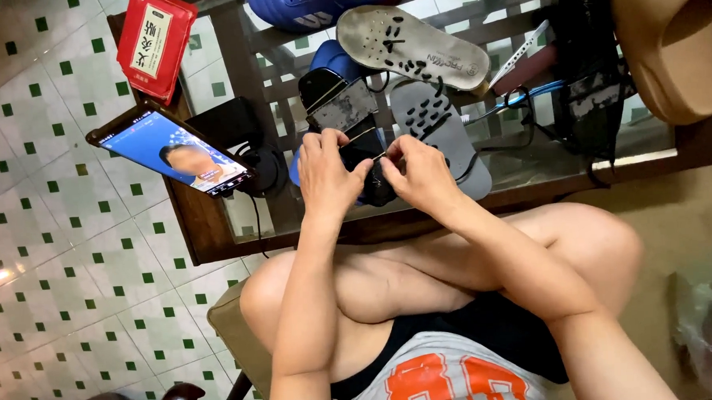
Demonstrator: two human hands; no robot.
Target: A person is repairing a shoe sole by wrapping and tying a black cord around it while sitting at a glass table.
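Note:
My left hand [327, 173] grips a black shoe [351, 117] from the left, over the near edge of a glass-topped table [215, 228]. My right hand [420, 174] pinches a thin needle with thread against the shoe's side. The shoe's dark upper with a worn grey patch sticks up behind my fingers. Both hands touch the shoe and hide its lower part.
A grey insole [436, 130] lies right of the shoe, a beige insole [410, 44] behind it, a blue shoe [318, 4] farther back. A phone [173, 151] on a stand sits left. A red packet [153, 41], cables and a tan object [674, 47] crowd the table.

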